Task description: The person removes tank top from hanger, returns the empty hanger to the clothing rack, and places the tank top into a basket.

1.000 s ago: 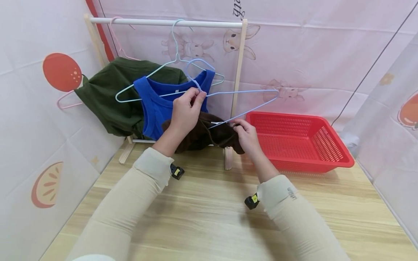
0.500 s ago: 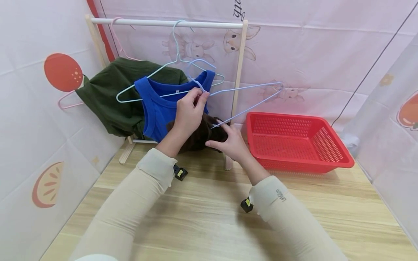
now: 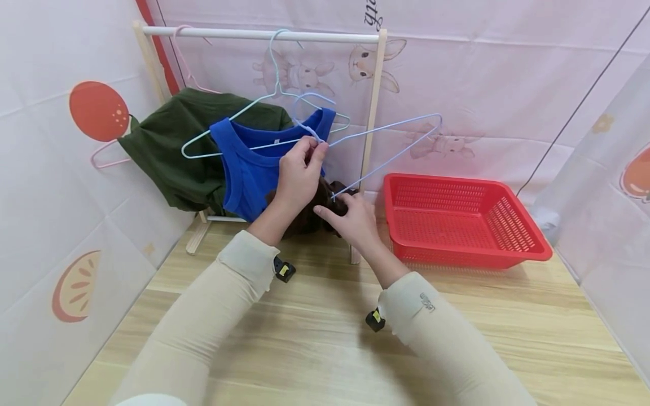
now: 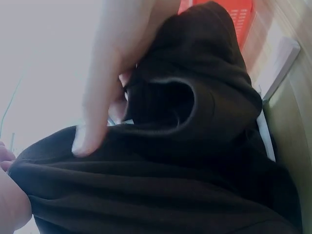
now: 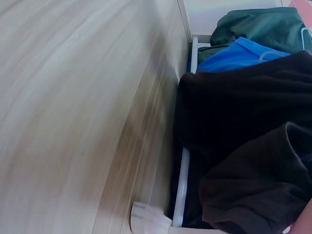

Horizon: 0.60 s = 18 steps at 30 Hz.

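My left hand (image 3: 301, 172) pinches a lilac-blue wire hanger (image 3: 440, 119) at its neck, below the hook. A dark brown shirt (image 4: 170, 195) hangs bunched under that hand, in front of the rack. One shoulder end of the hanger sticks out to the right, outside the cloth, while its lower bar runs into the shirt's top. My right hand (image 3: 355, 220) pinches the shirt near that bar, thumb (image 4: 87, 139) in front and fingers behind the cloth. A round cloth opening shows beside it in the left wrist view. The hanger's other end is hidden.
A wooden rack with a white rail (image 3: 238, 35) stands behind. From it hang a blue tank top (image 3: 249, 175) on a mint hanger (image 3: 277, 70) and a dark green shirt (image 3: 175, 149) on a pink hanger (image 3: 109, 164). A red plastic basket (image 3: 457, 258) sits right.
My right hand has moved left along the brown shirt, gathering its edge towards my left hand. The hanger's free end has tilted upward. My left hand has shifted slightly right.
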Motion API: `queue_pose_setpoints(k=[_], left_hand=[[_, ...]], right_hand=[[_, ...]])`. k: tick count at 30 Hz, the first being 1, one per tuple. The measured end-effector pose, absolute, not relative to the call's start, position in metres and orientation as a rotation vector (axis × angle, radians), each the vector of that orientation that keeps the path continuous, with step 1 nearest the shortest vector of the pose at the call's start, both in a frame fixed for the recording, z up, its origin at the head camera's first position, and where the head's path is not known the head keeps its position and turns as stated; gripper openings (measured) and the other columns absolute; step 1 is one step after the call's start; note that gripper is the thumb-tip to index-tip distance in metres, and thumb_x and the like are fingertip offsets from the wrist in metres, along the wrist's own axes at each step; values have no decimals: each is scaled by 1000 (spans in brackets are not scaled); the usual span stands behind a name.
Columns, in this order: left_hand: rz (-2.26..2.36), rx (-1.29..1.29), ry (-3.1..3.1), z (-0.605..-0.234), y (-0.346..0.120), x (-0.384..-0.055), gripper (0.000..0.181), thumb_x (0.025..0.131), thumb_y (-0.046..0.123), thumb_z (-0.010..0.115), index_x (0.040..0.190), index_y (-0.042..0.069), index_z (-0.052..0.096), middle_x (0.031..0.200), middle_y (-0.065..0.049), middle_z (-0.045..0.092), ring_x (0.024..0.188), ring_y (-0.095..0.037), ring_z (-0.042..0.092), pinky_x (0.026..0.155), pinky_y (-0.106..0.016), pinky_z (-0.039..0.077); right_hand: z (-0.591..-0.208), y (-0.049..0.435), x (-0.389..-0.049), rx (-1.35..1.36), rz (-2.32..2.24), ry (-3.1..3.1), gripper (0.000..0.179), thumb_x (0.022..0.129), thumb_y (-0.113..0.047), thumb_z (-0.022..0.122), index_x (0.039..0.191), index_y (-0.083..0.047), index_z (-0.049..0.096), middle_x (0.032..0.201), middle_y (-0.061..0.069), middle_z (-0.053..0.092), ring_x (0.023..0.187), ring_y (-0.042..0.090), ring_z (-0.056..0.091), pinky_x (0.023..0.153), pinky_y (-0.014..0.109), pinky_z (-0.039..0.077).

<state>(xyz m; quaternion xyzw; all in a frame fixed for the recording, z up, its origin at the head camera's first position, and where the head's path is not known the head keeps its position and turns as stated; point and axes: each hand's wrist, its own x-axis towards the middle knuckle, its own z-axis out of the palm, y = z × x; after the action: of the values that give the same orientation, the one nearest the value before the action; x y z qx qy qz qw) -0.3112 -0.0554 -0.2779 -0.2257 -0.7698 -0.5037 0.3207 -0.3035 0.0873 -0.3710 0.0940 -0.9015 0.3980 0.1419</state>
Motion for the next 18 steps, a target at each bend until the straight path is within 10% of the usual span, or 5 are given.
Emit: queue_pose_setpoints(k=[10,18], left_hand=[[-1367,-577,-2029,-277,-53,-309,25,101,28,56,107,5,64,76,-6,53,67,-18,47,58,-24,40],[-1371,-572,-2032,-277,-58,-312,27,103,27,53,108,3,65,76,-7,52,70,-18,47,63,-25,37]], right_hand=[[-373,90,-308,405,1419,-2365,14,90,-17,68,96,-4,66,92,12,60,89,24,54,78,34,45],[-371,96,-313,246,1945,-2118,18,91,-6,59,107,2,60,97,12,66,85,11,57,77,21,45]])
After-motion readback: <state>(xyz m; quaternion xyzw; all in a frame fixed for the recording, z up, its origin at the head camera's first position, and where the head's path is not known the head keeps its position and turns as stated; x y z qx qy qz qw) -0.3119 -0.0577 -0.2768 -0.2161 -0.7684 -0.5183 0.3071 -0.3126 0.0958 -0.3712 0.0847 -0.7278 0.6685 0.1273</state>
